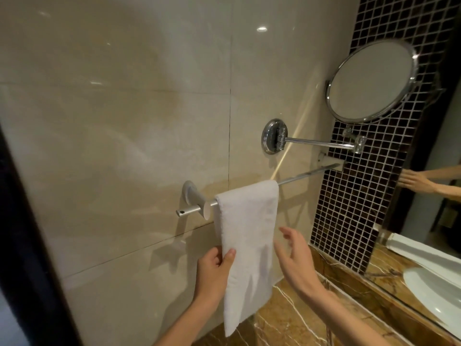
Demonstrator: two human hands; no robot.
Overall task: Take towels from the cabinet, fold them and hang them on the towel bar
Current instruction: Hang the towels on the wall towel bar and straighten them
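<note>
Fingers [228, 255] pinch towel [245, 245] hung below round mirror [371, 81].

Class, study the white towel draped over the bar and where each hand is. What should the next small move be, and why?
Probably let go with the left hand. The towel already hangs folded over the towel bar, near its left end. The left hand grips the towel's left edge, while the right hand is open just beside the right edge. A light smoothing stroke with the right hand might come first.
</note>
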